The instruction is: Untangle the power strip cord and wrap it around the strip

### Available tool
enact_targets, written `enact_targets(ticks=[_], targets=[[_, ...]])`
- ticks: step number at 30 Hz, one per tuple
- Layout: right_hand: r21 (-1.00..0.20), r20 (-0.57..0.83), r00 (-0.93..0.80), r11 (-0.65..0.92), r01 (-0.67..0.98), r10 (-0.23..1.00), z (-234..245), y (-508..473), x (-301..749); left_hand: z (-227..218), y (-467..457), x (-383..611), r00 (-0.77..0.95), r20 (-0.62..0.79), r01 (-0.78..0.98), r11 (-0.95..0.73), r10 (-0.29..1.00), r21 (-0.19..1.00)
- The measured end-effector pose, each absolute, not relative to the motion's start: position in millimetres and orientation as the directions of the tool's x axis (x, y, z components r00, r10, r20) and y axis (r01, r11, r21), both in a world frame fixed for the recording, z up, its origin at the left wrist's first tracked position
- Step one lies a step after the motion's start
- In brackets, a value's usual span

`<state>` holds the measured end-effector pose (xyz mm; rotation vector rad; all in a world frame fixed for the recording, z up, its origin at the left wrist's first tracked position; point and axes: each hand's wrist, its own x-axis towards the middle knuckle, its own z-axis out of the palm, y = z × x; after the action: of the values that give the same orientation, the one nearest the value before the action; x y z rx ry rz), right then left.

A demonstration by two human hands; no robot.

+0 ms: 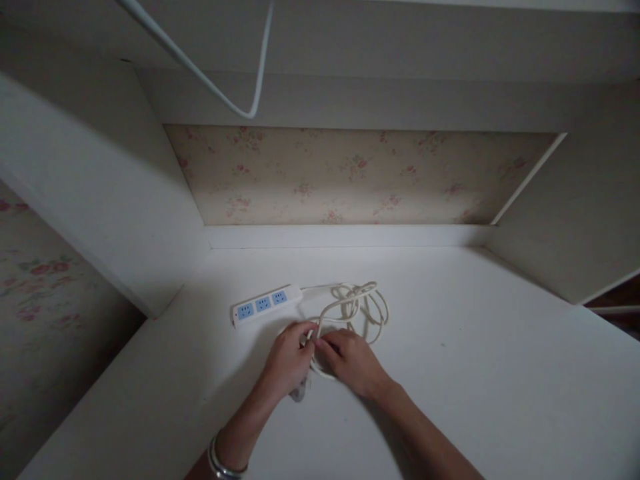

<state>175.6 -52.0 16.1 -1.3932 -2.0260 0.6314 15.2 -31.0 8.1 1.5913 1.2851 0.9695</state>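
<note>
A white power strip [266,304] with three blue sockets lies tilted on the white surface, just beyond my hands. From its right end runs a cream power cord [381,308], heaped in loose, tangled loops. My left hand [291,357] is closed around part of this cord, its thumb and fingers pinched together. Below its palm a greyish plug [299,391] pokes out, partly hidden. Close against it, my right hand [353,360] pinches the same cord between thumb and fingers. The fingertips of both hands almost meet, so the exact grip there is partly covered.
The white board [480,373] under everything is bounded by a left side panel [110,180] and a right side panel [570,207]. Floral wallpaper [350,175] shows behind. A white cable [200,75] hangs down in a bend at upper left.
</note>
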Motion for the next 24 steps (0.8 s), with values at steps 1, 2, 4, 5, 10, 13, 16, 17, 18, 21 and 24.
enact_targets(ticks=[1,2,4,5,10,13,16,17,18,21,24], targets=[[-0.649,0.185,-0.280,0.331,0.685,0.942,15.9,-52.2,174.2,8.8,-31.1,16.2,0.157,-0.001,0.266,-0.041,0.988,0.963],[-0.632,0.169,-0.280,0.322,0.705,0.945,15.6,-52.4,173.2,10.1,-31.3,17.3,0.155,-0.058,0.226,0.021,0.986,0.974],[-0.616,0.148,-0.263,0.297,0.730,0.953,15.1,-53.1,172.0,14.2,-32.3,19.2,0.170,-0.147,0.198,0.113,0.974,0.974],[-0.610,0.141,-0.251,0.284,0.740,0.958,14.8,-53.5,171.7,16.4,-33.0,19.9,0.183,-0.176,0.194,0.140,0.967,0.971],[-0.636,0.131,-0.256,0.279,0.719,0.958,10.9,-52.2,170.7,24.7,-36.2,21.0,0.212,-0.215,0.143,0.188,0.953,0.972],[-0.727,0.144,-0.239,0.266,0.633,0.960,5.9,-49.0,170.1,27.8,-37.6,21.4,0.240,-0.209,0.131,0.182,0.948,0.975],[-0.813,0.170,-0.200,0.252,0.524,0.965,2.2,-46.3,170.2,31.1,-38.8,22.6,0.245,-0.215,0.126,0.189,0.945,0.974],[-0.837,0.180,-0.164,0.239,0.493,0.970,1.3,-45.6,170.4,32.2,-39.1,23.1,0.239,-0.222,0.120,0.199,0.945,0.973],[-0.862,0.182,-0.111,0.213,0.460,0.977,0.7,-44.8,170.9,33.2,-39.3,23.6,0.234,-0.228,0.113,0.206,0.945,0.972],[-0.949,0.121,0.088,0.089,0.303,0.989,-0.3,-41.4,173.9,34.7,-39.3,24.6,0.234,-0.232,0.116,0.210,0.944,0.971],[-0.998,0.049,0.207,0.041,0.043,0.977,2.1,-36.9,179.1,31.7,-37.7,23.5,0.244,-0.211,0.138,0.182,0.946,0.974]])
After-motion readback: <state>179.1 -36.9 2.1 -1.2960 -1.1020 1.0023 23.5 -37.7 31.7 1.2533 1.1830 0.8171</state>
